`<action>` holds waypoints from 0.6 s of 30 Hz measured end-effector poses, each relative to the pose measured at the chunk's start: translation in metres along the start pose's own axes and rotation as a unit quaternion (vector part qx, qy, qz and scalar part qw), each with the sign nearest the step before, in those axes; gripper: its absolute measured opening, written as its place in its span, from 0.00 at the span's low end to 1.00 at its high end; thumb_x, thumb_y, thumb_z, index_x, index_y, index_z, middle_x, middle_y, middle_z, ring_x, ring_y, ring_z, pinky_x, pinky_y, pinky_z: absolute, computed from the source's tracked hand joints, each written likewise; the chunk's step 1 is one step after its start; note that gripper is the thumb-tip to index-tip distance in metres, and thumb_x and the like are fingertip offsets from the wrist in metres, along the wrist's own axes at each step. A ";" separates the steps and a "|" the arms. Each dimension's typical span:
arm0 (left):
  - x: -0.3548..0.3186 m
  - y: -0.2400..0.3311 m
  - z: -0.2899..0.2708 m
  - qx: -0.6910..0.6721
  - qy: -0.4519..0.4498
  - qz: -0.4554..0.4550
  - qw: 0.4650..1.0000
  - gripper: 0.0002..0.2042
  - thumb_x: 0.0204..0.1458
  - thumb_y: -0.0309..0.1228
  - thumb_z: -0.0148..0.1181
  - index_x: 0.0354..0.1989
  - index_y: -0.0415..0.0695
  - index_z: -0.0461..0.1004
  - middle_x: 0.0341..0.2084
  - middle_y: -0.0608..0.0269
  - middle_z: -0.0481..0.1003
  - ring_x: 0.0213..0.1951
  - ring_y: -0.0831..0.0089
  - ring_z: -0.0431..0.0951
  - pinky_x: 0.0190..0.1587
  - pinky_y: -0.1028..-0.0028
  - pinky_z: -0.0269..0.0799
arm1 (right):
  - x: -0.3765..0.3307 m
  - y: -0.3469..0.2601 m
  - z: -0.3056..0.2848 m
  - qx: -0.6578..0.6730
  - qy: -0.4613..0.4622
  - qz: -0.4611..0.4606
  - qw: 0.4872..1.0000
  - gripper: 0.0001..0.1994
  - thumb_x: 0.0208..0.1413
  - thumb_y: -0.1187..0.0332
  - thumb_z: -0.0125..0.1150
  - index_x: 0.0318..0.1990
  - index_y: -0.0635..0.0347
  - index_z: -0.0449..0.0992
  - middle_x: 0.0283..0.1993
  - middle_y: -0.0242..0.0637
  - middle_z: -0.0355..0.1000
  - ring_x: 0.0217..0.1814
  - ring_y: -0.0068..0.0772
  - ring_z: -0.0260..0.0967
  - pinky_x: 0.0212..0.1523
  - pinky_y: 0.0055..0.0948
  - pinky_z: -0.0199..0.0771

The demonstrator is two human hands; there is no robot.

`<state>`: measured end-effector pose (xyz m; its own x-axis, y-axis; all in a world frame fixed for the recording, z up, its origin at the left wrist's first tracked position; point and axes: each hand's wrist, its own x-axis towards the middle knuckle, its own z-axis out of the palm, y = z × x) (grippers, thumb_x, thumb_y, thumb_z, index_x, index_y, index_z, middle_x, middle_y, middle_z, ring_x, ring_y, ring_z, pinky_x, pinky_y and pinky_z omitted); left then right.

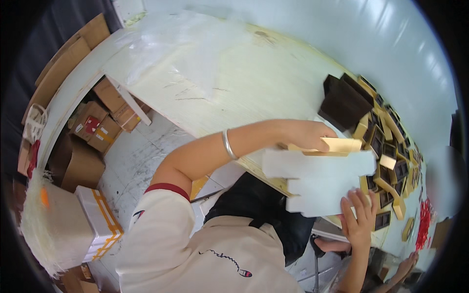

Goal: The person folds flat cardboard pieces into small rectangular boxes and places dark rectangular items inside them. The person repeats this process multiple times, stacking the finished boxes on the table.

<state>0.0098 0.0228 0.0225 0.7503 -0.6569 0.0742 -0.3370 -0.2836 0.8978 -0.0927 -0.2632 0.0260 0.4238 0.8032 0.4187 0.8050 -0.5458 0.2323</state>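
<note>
A flat cardboard box blank (317, 178), white on its upper face with notched edges, lies across the table's front edge in front of me. Along its far side a gold panel (339, 145) is folded up. My left hand (315, 136), with a silver bangle on the wrist, is closed on this gold panel. My right hand (359, 211) rests at the blank's near right corner, fingers stretched out and slightly apart, touching it. Part of the right thumb is hard to make out.
Several small gold-edged boxes with dark insides (386, 156) are heaped on the right. Dark brown boxes (344, 102) stand behind the blank. Clear plastic film (171, 49) covers the far left of the pale table (239, 73). Another person's hand (406, 263) shows at lower right, near red strips (424, 224).
</note>
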 end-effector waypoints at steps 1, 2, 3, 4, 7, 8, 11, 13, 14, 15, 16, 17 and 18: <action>0.001 0.002 -0.001 0.041 -0.018 -0.025 0.999 0.17 0.54 0.29 0.52 0.52 0.38 0.71 0.42 0.52 0.76 0.43 0.67 0.75 0.47 0.69 0.69 | -0.004 0.005 0.015 0.047 0.003 0.012 0.999 0.16 0.55 0.58 0.58 0.44 0.59 0.75 0.48 0.45 0.71 0.51 0.50 0.66 0.55 0.52 0.58; 0.003 0.000 -0.001 0.080 -0.044 -0.017 0.996 0.17 0.53 0.29 0.53 0.52 0.39 0.71 0.42 0.52 0.76 0.42 0.66 0.75 0.47 0.69 0.69 | -0.009 0.007 0.020 0.088 -0.003 0.031 0.996 0.13 0.55 0.61 0.59 0.41 0.59 0.76 0.44 0.44 0.73 0.47 0.48 0.68 0.53 0.51 0.59; 0.010 -0.005 0.001 0.116 -0.077 -0.006 0.990 0.17 0.53 0.29 0.54 0.51 0.39 0.71 0.42 0.52 0.76 0.42 0.64 0.75 0.48 0.69 0.69 | 0.000 0.005 0.019 0.139 -0.026 0.068 0.988 0.08 0.53 0.66 0.59 0.36 0.60 0.75 0.39 0.42 0.73 0.43 0.47 0.69 0.50 0.48 0.61; 0.015 -0.010 0.006 0.151 -0.108 0.008 0.983 0.17 0.52 0.30 0.55 0.51 0.39 0.72 0.41 0.51 0.76 0.42 0.63 0.75 0.48 0.69 0.69 | 0.018 0.005 0.022 0.189 -0.047 0.108 0.975 0.04 0.52 0.71 0.59 0.32 0.61 0.74 0.34 0.41 0.74 0.39 0.45 0.70 0.48 0.46 0.63; 0.018 -0.009 0.027 0.360 0.032 0.092 0.928 0.19 0.49 0.36 0.62 0.48 0.42 0.74 0.45 0.54 0.74 0.46 0.58 0.73 0.48 0.65 0.68 | 0.029 0.013 0.043 0.292 -0.090 0.225 0.925 0.05 0.52 0.71 0.60 0.31 0.63 0.73 0.27 0.44 0.72 0.32 0.46 0.70 0.37 0.37 0.66; 0.011 -0.008 0.030 0.453 0.164 0.177 0.858 0.19 0.47 0.38 0.64 0.47 0.43 0.74 0.45 0.56 0.73 0.46 0.58 0.72 0.47 0.64 0.68 | 0.033 0.016 0.048 0.333 -0.115 0.274 0.895 0.06 0.52 0.70 0.61 0.31 0.63 0.72 0.25 0.44 0.71 0.30 0.45 0.69 0.34 0.35 0.66; -0.014 0.016 0.032 0.371 0.142 0.170 0.902 0.19 0.43 0.41 0.67 0.41 0.44 0.75 0.42 0.58 0.71 0.45 0.59 0.71 0.46 0.64 0.67 | 0.046 0.020 0.051 0.389 -0.154 0.341 0.842 0.07 0.53 0.70 0.61 0.34 0.64 0.71 0.22 0.42 0.68 0.25 0.36 0.65 0.27 0.31 0.63; -0.038 0.019 0.043 0.409 0.054 0.167 0.895 0.18 0.43 0.40 0.68 0.40 0.44 0.74 0.38 0.60 0.71 0.43 0.60 0.71 0.45 0.65 0.68 | 0.053 0.023 0.048 0.413 -0.193 0.361 0.814 0.06 0.55 0.73 0.59 0.37 0.64 0.69 0.21 0.35 0.64 0.22 0.22 0.56 0.24 0.25 0.58; -0.044 0.015 0.047 0.424 0.049 0.163 0.890 0.17 0.43 0.39 0.68 0.39 0.44 0.74 0.38 0.60 0.70 0.42 0.60 0.71 0.45 0.65 0.68 | 0.054 0.023 0.050 0.418 -0.194 0.363 0.810 0.07 0.55 0.73 0.59 0.37 0.64 0.69 0.21 0.35 0.63 0.22 0.22 0.56 0.24 0.26 0.58; -0.048 0.008 0.052 0.439 0.044 0.158 0.883 0.17 0.43 0.38 0.67 0.39 0.44 0.74 0.37 0.60 0.70 0.42 0.61 0.71 0.44 0.65 0.68 | 0.054 0.023 0.051 0.423 -0.194 0.365 0.806 0.07 0.55 0.72 0.60 0.38 0.63 0.69 0.20 0.35 0.63 0.22 0.22 0.56 0.25 0.26 0.59; -0.050 0.002 0.057 0.454 0.040 0.152 0.877 0.16 0.43 0.37 0.67 0.39 0.43 0.74 0.36 0.61 0.70 0.42 0.61 0.71 0.43 0.65 0.69 | 0.054 0.023 0.052 0.429 -0.195 0.366 0.803 0.07 0.55 0.72 0.60 0.38 0.63 0.69 0.20 0.35 0.63 0.22 0.21 0.56 0.25 0.26 0.59; -0.050 0.000 0.057 0.433 0.044 0.155 0.887 0.16 0.43 0.36 0.67 0.38 0.43 0.74 0.36 0.61 0.70 0.41 0.62 0.71 0.43 0.65 0.69 | 0.054 0.024 0.052 0.426 -0.181 0.355 0.812 0.07 0.55 0.72 0.60 0.38 0.63 0.69 0.20 0.35 0.63 0.22 0.23 0.57 0.25 0.26 0.60; -0.050 -0.002 0.057 0.412 0.048 0.156 0.897 0.15 0.43 0.35 0.67 0.38 0.43 0.74 0.35 0.61 0.70 0.41 0.62 0.71 0.43 0.66 0.69 | 0.051 0.021 0.050 0.423 -0.166 0.344 0.822 0.07 0.55 0.72 0.60 0.38 0.62 0.69 0.20 0.35 0.63 0.22 0.24 0.58 0.25 0.27 0.60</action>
<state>-0.0593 0.0162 -0.0079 0.5784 -0.7423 0.3383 -0.8152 -0.5418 0.2048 -0.0330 -0.2220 0.0081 0.8759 0.4721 -0.0999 0.2691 -0.6497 -0.7109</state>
